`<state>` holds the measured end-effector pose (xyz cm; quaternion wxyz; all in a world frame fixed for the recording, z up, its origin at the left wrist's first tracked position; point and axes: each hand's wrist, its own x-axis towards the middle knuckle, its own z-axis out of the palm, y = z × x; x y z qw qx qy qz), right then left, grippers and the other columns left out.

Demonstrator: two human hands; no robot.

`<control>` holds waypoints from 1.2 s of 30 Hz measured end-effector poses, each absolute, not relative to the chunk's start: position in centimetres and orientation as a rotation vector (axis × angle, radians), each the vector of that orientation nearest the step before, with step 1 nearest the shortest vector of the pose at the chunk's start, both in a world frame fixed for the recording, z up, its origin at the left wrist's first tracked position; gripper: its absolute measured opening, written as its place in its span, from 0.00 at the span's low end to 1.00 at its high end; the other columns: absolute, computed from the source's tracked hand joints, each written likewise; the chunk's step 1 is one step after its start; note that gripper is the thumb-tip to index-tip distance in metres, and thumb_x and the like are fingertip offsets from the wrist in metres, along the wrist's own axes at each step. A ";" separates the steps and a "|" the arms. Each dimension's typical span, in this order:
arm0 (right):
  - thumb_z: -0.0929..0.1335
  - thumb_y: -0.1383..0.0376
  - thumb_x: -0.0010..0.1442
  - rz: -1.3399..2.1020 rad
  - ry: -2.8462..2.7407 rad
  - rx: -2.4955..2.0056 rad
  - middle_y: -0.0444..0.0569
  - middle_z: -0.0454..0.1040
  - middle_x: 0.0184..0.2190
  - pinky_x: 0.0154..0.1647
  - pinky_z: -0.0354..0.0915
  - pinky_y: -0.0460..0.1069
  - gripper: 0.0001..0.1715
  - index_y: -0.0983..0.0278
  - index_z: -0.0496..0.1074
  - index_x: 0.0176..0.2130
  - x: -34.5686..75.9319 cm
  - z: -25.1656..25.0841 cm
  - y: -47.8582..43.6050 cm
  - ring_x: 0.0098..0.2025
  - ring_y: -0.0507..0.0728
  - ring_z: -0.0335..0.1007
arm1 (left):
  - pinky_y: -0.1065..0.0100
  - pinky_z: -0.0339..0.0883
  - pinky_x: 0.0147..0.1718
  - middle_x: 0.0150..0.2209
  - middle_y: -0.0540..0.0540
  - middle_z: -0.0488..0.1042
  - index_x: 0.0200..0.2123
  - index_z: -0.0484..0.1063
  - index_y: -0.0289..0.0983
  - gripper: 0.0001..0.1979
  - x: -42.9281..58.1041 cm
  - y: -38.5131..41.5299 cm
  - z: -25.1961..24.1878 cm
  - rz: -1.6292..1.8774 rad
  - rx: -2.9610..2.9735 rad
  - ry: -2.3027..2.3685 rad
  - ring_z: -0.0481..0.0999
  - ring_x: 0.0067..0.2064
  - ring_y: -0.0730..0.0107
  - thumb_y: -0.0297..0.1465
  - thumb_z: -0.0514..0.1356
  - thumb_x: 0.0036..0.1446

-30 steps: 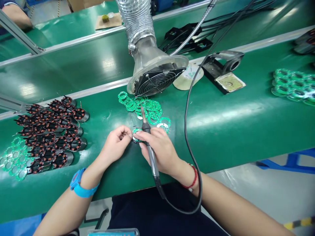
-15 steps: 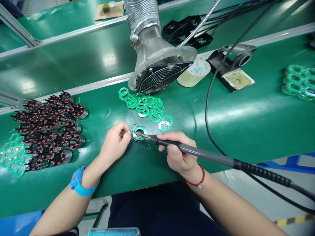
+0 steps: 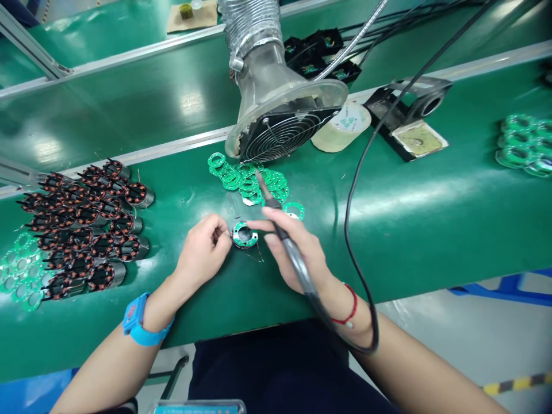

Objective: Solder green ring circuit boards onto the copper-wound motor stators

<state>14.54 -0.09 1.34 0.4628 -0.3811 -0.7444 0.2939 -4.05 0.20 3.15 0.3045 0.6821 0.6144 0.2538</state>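
Note:
My left hand [image 3: 202, 248] is curled closed on the green bench, its fingertips pinched at the left edge of a small round stator topped with a green ring board [image 3: 244, 235]. What the fingers pinch is too small to name. My right hand [image 3: 298, 250] grips a soldering iron [image 3: 280, 227] whose tip points up and away, off the part. The index finger reaches toward the ring board's right side. The iron's black cable [image 3: 357, 270] loops off to the right.
A fume extractor hood with a fan grille [image 3: 280, 123] stands just behind a pile of green ring boards [image 3: 250, 181]. Several wound stators [image 3: 86, 224] lie at left, with more green boards [image 3: 19, 276] beside them. An iron stand with sponge [image 3: 414, 135] and a tape roll [image 3: 342, 126] sit at right.
The soldering iron swung from lying across the part with its tip on the ring board to pointing up and away. My left hand stayed put.

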 end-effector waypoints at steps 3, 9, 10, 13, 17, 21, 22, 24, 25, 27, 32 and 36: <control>0.63 0.71 0.59 0.687 -2.144 -0.916 0.53 0.74 0.48 0.50 0.66 0.60 0.26 0.60 0.61 0.57 14.0 1.6 0.6 0.50 0.61 0.69 | 0.70 0.55 0.29 0.24 0.54 0.61 0.25 0.58 0.38 0.06 -4.1 0.2 3.1 0.695 1.858 1.612 0.61 0.27 0.74 0.23 0.51 0.52; 0.65 0.68 0.60 0.608 -2.162 -1.046 0.53 0.73 0.47 0.48 0.67 0.61 0.27 0.59 0.59 0.58 14.1 1.1 0.6 0.47 0.62 0.68 | 0.70 0.60 0.31 0.29 0.53 0.65 0.35 0.62 0.39 0.02 -4.1 -0.2 2.8 0.655 1.654 1.596 0.66 0.30 0.73 0.29 0.54 0.57; 0.66 0.66 0.60 0.577 -2.128 -1.085 0.54 0.73 0.47 0.47 0.67 0.62 0.27 0.60 0.59 0.58 14.2 1.0 0.6 0.47 0.63 0.69 | 0.69 0.61 0.31 0.30 0.52 0.66 0.37 0.62 0.39 0.04 -4.0 -0.3 2.8 0.627 1.614 1.573 0.66 0.30 0.73 0.32 0.54 0.58; 0.66 0.64 0.61 0.538 -2.019 -1.161 0.54 0.74 0.47 0.49 0.67 0.61 0.26 0.60 0.59 0.57 14.6 0.9 0.5 0.48 0.63 0.69 | 0.68 0.62 0.33 0.33 0.50 0.67 0.38 0.64 0.39 0.06 -3.9 -0.6 3.0 0.487 1.680 1.498 0.68 0.33 0.71 0.34 0.56 0.58; 0.65 0.68 0.61 0.549 -2.003 -1.151 0.55 0.74 0.46 0.48 0.68 0.58 0.24 0.62 0.60 0.57 14.7 0.8 0.3 0.49 0.62 0.70 | 0.67 0.61 0.34 0.32 0.50 0.67 0.33 0.66 0.38 0.03 -4.1 -0.6 3.5 0.450 1.865 1.543 0.68 0.33 0.71 0.28 0.53 0.59; 0.64 0.67 0.62 0.515 -2.057 -1.082 0.54 0.74 0.44 0.44 0.69 0.57 0.24 0.61 0.59 0.57 14.5 0.6 0.2 0.44 0.61 0.71 | 0.67 0.61 0.35 0.30 0.49 0.67 0.31 0.66 0.38 0.06 -4.5 -0.5 3.8 0.588 2.032 1.628 0.68 0.34 0.69 0.26 0.52 0.60; 0.64 0.67 0.62 0.500 -2.084 -1.060 0.54 0.74 0.43 0.43 0.69 0.57 0.24 0.61 0.60 0.57 14.4 0.6 0.2 0.42 0.61 0.71 | 0.67 0.61 0.36 0.30 0.48 0.67 0.31 0.67 0.37 0.07 -4.6 -0.5 3.9 0.634 2.080 1.642 0.68 0.35 0.68 0.26 0.52 0.60; 0.64 0.68 0.62 0.477 -2.141 -1.017 0.53 0.75 0.40 0.40 0.69 0.57 0.22 0.62 0.60 0.56 14.3 0.6 0.2 0.39 0.60 0.70 | 0.66 0.61 0.37 0.32 0.47 0.69 0.32 0.68 0.37 0.07 -4.7 -0.4 4.0 0.707 2.137 1.626 0.68 0.36 0.67 0.27 0.51 0.61; 0.64 0.68 0.62 0.473 -2.160 -1.001 0.53 0.75 0.40 0.40 0.68 0.57 0.22 0.63 0.61 0.56 14.2 0.6 0.2 0.39 0.60 0.70 | 0.66 0.61 0.38 0.32 0.47 0.69 0.33 0.68 0.37 0.07 -4.8 -0.3 4.0 0.724 2.136 1.604 0.68 0.36 0.68 0.27 0.52 0.62; 0.64 0.69 0.61 0.478 -2.180 -0.970 0.54 0.75 0.43 0.43 0.67 0.58 0.23 0.62 0.60 0.56 14.1 0.6 0.2 0.43 0.61 0.70 | 0.68 0.62 0.36 0.31 0.48 0.69 0.33 0.69 0.38 0.06 -4.8 -0.2 4.0 0.719 2.081 1.559 0.68 0.35 0.69 0.27 0.53 0.61; 0.63 0.71 0.60 0.504 -2.227 -0.843 0.53 0.70 0.55 0.52 0.62 0.60 0.29 0.60 0.55 0.59 13.4 0.9 0.1 0.58 0.60 0.62 | 0.71 0.61 0.31 0.29 0.50 0.67 0.32 0.70 0.37 0.05 -5.3 0.3 3.7 0.697 1.829 1.536 0.66 0.31 0.72 0.29 0.55 0.59; 0.62 0.72 0.61 0.485 -2.235 -0.864 0.52 0.74 0.50 0.53 0.61 0.59 0.27 0.61 0.59 0.58 13.1 1.1 -0.1 0.57 0.60 0.63 | 0.72 0.61 0.31 0.30 0.51 0.67 0.31 0.71 0.37 0.05 -5.7 0.7 3.3 0.742 1.661 1.471 0.66 0.31 0.74 0.30 0.56 0.57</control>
